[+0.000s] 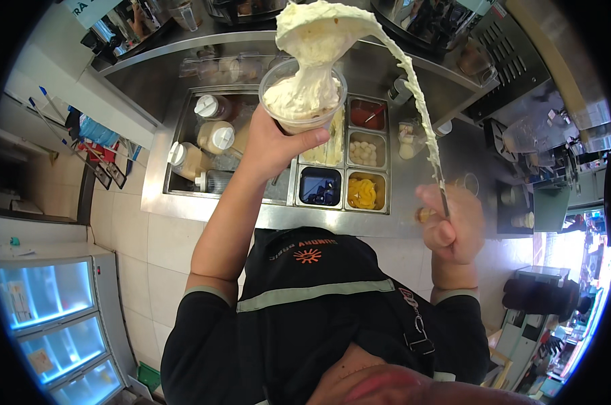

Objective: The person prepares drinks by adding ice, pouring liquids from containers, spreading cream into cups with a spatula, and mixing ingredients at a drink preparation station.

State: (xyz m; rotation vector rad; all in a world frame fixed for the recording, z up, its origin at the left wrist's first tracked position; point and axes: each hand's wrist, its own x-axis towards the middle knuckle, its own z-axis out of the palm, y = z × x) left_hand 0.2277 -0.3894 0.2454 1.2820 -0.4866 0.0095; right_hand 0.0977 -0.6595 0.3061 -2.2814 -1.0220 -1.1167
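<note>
Steel counter below: left hand wraps clear cup; right hand fist-grips long scoop heaped with cream.

Creamy white ice cream fills the clear cup; black apron, grey stripe.

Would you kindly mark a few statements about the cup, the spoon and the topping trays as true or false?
1. The left hand holds a clear cup of pale cream. True.
2. The right hand is empty. False: it holds a long spoon coated in cream.
3. The spoon's bowl is above the cup. True.
4. The squeeze bottles lie to the right of the topping trays. False: they lie to the left.
</note>
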